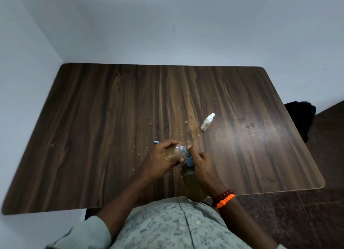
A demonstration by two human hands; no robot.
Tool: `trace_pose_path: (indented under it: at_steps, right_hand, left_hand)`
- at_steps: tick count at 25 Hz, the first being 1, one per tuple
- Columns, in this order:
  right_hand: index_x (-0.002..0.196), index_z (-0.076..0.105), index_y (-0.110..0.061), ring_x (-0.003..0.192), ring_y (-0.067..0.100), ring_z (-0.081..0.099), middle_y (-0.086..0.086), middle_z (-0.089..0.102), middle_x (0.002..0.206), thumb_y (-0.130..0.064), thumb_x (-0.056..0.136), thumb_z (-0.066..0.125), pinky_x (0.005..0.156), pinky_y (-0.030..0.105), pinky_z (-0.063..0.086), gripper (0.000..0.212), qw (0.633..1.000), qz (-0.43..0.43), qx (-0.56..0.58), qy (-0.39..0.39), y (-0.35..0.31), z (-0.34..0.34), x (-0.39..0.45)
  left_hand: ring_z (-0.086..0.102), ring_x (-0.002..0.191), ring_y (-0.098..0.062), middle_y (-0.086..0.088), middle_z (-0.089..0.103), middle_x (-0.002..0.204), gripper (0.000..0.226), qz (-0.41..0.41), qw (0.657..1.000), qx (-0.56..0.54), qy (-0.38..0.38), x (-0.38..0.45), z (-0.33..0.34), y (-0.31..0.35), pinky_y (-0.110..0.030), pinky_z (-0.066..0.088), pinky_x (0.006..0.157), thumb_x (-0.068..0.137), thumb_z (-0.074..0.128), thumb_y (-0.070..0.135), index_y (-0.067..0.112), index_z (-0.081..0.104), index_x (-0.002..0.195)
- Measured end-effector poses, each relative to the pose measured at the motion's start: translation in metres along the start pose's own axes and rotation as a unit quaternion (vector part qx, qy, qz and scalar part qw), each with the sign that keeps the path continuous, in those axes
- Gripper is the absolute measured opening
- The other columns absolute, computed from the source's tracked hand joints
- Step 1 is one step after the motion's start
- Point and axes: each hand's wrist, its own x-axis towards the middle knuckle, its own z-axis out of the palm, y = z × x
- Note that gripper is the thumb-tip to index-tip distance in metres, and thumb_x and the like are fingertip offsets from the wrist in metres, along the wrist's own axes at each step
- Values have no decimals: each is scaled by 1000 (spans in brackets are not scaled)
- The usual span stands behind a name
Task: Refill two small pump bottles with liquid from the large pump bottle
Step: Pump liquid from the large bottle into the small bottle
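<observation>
My left hand [160, 158] grips a small clear bottle [174, 152] of amber liquid, tilted with its open neck against the blue spout of the large pump bottle [193, 183]. That large bottle stands near the table's front edge, filled with olive-amber liquid. My right hand [200, 162] is wrapped over its blue pump head [189, 160]. A second small bottle [207, 122] with a white pump top stands alone farther back to the right. A blue piece [157, 142] pokes out behind my left hand; what it is cannot be told.
The dark wooden table [111, 118] fills a corner between pale walls. Small crumbs and wet marks [248, 125] dot its right half. A dark object [301, 114] sits off the table's right edge, on the floor side.
</observation>
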Motion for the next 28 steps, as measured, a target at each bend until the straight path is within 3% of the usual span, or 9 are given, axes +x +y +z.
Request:
trace_pose_path:
  at_steps: [1, 3, 7, 9, 12, 17, 20, 23, 28]
  right_hand:
    - [98, 72, 3, 87, 40, 74, 21, 77, 94, -59, 93, 52, 82, 50, 62, 65, 1000, -1, -1, 0, 1, -1, 0]
    - [83, 75, -6, 75, 29, 73, 12, 77, 81, -65, 85, 49, 73, 41, 61, 65, 1000, -16, -3, 1, -1, -1, 1]
    - [62, 71, -11, 63, 27, 68, 6, 72, 62, -75, 80, 46, 74, 45, 60, 70, 1000, -18, 0, -1, -7, 1, 1]
    - [70, 74, -4, 66, 31, 70, 14, 75, 70, -70, 86, 47, 78, 52, 61, 73, 1000, -21, 0, -2, -6, 0, 0]
    - [86, 76, 8, 81, 43, 74, 21, 79, 85, -47, 103, 50, 84, 59, 60, 63, 999, -27, -25, 1, -1, -3, 1]
    - [84, 75, 2, 69, 29, 69, 30, 74, 82, -75, 78, 46, 76, 43, 59, 83, 1000, -5, -2, -30, -4, -2, 3]
    - [81, 75, -4, 71, 32, 70, 21, 75, 80, -71, 83, 48, 77, 46, 60, 72, 1000, -6, -2, -21, -4, -2, 0]
    - [89, 75, 4, 86, 46, 73, 22, 77, 88, -49, 102, 52, 85, 59, 59, 60, 1000, -10, -15, 2, 1, -4, 2]
    - [77, 74, -6, 72, 31, 70, 15, 74, 75, -78, 76, 46, 82, 51, 61, 77, 1000, 8, 2, -15, -8, -2, -1]
  left_hand:
    - [73, 106, -9, 7, 77, 111, 40, 1, 1000, -3, -1, 0, 1, 0, -36, 63, 91, 81, 88, 20, 19, 72, 117]
    - [73, 106, -8, 7, 77, 111, 39, 3, 1000, 0, 1, 1, 0, 0, -33, 62, 91, 82, 88, 20, 19, 72, 117]
    - [73, 105, -8, 10, 77, 110, 37, 12, 1000, 10, 9, 3, -2, 1, -29, 62, 89, 83, 87, 24, 23, 71, 116]
    - [73, 106, -9, 9, 77, 111, 37, 8, 1000, 6, 5, 3, -1, 1, -30, 62, 89, 83, 87, 25, 24, 71, 117]
    - [74, 106, -10, 7, 77, 111, 40, 1, 1000, -6, -4, 2, 1, -2, -32, 62, 90, 80, 89, 25, 22, 72, 117]
    - [73, 105, -9, 10, 76, 110, 37, 2, 1000, -1, 4, 3, 0, 0, -32, 62, 89, 83, 87, 22, 25, 71, 116]
    - [74, 105, -10, 9, 77, 109, 37, 0, 1000, -6, 0, 4, 0, -1, -29, 62, 88, 82, 88, 22, 24, 71, 115]
    - [74, 105, -7, 11, 77, 110, 38, -4, 1000, -9, -6, 2, 3, -1, -21, 59, 87, 81, 89, 23, 22, 73, 116]
    - [73, 105, -8, 8, 77, 110, 38, 3, 1000, 5, 7, 5, 1, 1, -31, 61, 90, 82, 88, 22, 21, 72, 116]
